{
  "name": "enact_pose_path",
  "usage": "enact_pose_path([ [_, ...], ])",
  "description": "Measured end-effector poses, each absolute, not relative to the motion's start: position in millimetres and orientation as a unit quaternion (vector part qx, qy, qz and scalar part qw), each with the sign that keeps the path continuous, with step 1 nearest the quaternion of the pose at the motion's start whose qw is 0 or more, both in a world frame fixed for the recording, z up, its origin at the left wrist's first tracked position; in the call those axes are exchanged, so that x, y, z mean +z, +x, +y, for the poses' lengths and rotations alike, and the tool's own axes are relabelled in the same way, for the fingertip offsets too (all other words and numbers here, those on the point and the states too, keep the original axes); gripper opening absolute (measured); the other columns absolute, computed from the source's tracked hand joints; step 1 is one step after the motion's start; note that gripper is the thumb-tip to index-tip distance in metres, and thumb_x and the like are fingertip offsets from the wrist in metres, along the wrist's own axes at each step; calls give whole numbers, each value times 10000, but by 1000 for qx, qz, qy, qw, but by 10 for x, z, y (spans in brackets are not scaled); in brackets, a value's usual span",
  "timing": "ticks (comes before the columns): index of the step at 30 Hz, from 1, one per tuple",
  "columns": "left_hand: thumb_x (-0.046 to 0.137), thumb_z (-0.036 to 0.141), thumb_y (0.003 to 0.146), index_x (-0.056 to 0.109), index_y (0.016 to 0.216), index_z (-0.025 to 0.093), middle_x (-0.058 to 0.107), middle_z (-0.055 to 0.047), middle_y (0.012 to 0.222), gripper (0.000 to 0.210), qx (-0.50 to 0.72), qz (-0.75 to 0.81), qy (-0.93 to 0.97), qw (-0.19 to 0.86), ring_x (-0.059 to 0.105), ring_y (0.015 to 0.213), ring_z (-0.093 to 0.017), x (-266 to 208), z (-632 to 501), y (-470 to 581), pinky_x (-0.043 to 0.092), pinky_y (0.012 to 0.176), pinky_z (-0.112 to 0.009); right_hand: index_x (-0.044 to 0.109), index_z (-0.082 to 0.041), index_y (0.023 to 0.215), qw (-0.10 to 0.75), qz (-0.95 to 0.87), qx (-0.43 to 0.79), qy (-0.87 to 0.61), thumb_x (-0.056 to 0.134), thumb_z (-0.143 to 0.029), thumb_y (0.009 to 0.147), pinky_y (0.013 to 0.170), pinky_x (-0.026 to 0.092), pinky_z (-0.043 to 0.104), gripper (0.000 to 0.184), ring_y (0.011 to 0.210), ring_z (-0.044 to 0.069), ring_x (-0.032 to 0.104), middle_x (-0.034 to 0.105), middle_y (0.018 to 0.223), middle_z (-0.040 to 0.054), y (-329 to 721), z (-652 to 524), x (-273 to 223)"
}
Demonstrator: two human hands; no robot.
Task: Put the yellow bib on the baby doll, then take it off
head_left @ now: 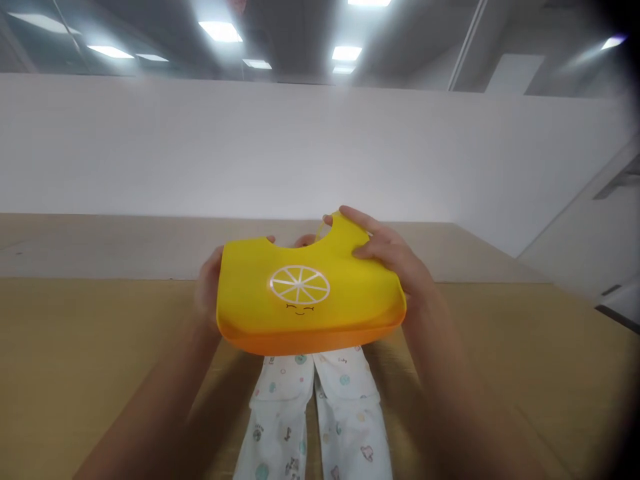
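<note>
A yellow silicone baby bib (350, 287) with a white citrus-slice print, a small smiling face and an orange lower edge is held up in the middle of the head view. My left hand (207, 283) is closed on its left side, most of the fingers hidden behind it. On the other side my right hand (397, 257) grips the bib, its fingers on the upper right strap. White printed baby pants (273, 427) lie below on the table, their upper part covered by the bib. Something skin-coloured shows behind the neck opening; I cannot tell what it is.
The wooden table (90, 373) stretches out on both sides, with a paler strip (100, 247) along its back. Behind it stands a white partition (200, 147). A grey-white surface with a dark edge (620, 319) is at the far right.
</note>
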State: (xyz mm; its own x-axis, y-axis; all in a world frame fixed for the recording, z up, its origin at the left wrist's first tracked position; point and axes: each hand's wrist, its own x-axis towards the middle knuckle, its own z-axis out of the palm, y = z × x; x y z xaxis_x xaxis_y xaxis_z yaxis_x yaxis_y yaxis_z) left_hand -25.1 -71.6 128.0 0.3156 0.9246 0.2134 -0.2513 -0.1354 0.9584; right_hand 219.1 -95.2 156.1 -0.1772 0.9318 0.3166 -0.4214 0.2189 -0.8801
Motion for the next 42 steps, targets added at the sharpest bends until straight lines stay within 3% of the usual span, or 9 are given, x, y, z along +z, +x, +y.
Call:
enact_pose_path([
  [2,398,670,815,581,1170,221,651,-78,1218,601,496,252,500,664,615,1063,-362,1340,-740,-241,522,828,-526,558,-277,1235,596,-517,563,-245,639,-170,618,980,452,515,631,1175,310,550,595,1258,49,2169,-987,1575],
  [4,432,616,811,556,1190,219,638,-72,1243,562,490,221,462,705,604,1099,-350,1397,-770,-243,517,867,-521,535,-291,1256,600,-517,565,-232,646,-187,615,977,455,520,659,1175,311,552,565,1294,44,2113,-1044,1602],
  [8,543,290,808,496,1291,182,674,-77,1142,497,478,270,496,673,621,1091,-316,1505,-891,-265,525,904,-455,465,-387,1294,611,-520,564,-198,656,-201,608,960,467,533,736,1183,296,550,510,1351,-16,1984,-1243,1731],
  [12,587,244,800,512,1287,217,693,-43,1033,493,498,297,532,617,673,983,-293,1586,-999,-281,560,849,-412,464,-487,1240,613,-531,563,-160,666,-181,607,954,471,508,732,1187,262,551,486,1358,-92,1990,-1363,1828],
  [18,711,266,715,513,1323,246,713,-22,859,640,515,373,535,556,684,712,-204,1342,-737,-283,564,627,-290,557,-341,1252,560,-593,533,-225,721,-210,625,992,460,463,662,1277,284,462,427,1446,-20,2210,-1008,1545],
  [25,689,278,696,647,1159,217,717,-30,892,469,511,402,553,521,654,703,-189,982,-439,-250,517,596,-269,512,-315,1330,491,-634,532,-272,689,-207,690,1020,432,427,673,1256,259,482,464,1422,7,2326,-729,1286],
  [33,700,303,705,615,1218,228,694,-12,849,525,525,379,554,524,636,687,-175,1144,-553,-215,510,613,-268,590,-347,1197,590,-576,548,-145,660,-343,647,1046,396,462,555,1330,271,387,429,1435,-29,2308,-800,1376],
  [37,704,313,703,630,1182,208,676,-10,787,495,522,385,563,512,615,628,-168,1075,-507,-229,492,557,-261,600,-360,1154,606,-561,543,-154,653,-347,659,999,437,440,498,1293,258,424,481,1367,-30,2323,-723,1325],
  [42,680,289,691,647,1174,255,718,-47,991,486,516,401,571,497,664,787,-225,986,-396,-185,517,611,-277,613,-334,1080,663,-494,517,-222,696,-175,643,850,491,329,472,965,166,597,605,1058,-24,2263,-565,1227],
])
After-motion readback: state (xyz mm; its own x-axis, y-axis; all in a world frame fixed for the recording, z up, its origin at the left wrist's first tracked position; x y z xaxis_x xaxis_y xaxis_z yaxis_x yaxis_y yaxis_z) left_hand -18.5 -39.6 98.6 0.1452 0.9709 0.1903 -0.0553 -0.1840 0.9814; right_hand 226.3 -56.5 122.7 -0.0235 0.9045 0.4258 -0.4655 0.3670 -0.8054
